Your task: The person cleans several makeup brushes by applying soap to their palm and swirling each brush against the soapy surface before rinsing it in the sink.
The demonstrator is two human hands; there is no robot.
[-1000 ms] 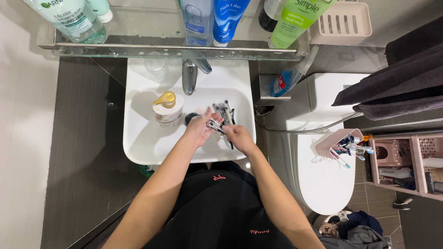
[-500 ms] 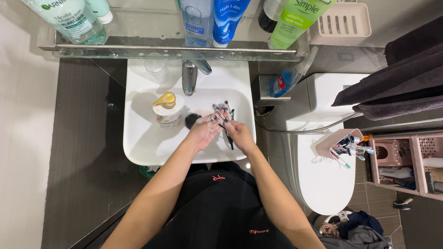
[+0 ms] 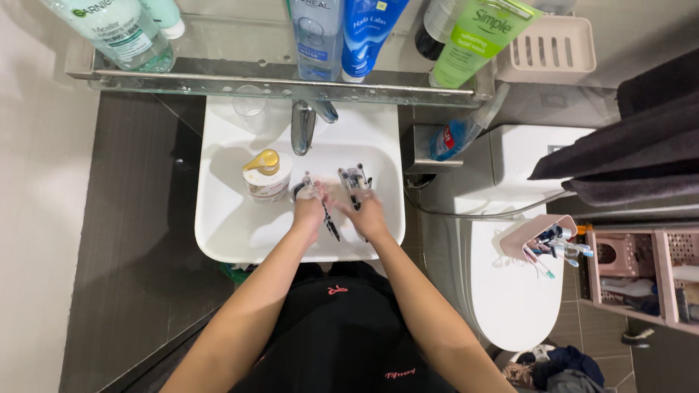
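We see a pump jar [image 3: 266,175] just left of our left hand [image 3: 309,209] in the sink [image 3: 226,225]. Its fingers pinch one razor [image 3: 329,220], whose handle runs back between the hands. Our right hand [image 3: 368,215] closes its fingers around a bunch of razors [image 3: 354,180], heads beyond the fingertips, below the tap [image 3: 302,125].

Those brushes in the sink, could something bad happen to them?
Maybe. The right hand holds a whole bunch of brushes over the sink, so one might slip out. The left hand works close to the pump jar, so it might knock it.
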